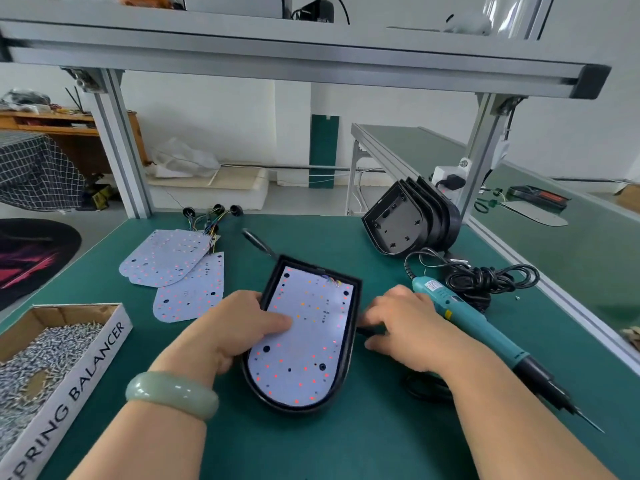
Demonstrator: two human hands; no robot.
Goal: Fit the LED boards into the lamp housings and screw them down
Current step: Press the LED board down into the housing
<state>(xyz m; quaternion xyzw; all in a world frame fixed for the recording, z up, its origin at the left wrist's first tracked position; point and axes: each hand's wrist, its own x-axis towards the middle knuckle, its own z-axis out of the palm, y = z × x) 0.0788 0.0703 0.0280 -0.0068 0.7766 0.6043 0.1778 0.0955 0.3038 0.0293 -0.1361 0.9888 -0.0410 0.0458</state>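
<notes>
On the worktop (346, 445) my left grip (239, 330) clasps the housing (354, 320), thumb pressing the LED board (304, 348) flat; my right grip (405, 323), fingers spread, steadies its rim. Align holes first.

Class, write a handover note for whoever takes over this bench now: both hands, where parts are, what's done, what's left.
Left hand grips the left wall of the black D-shaped lamp housing, thumb pressing the white LED board seated inside.
Right hand open at its right rim; teal electric screwdriver lies ungripped beside it.
Done: board fitted; its holes look empty.
Left: drive screws from the cardboard box, then fit the spare boards into the stacked black housings.
</notes>
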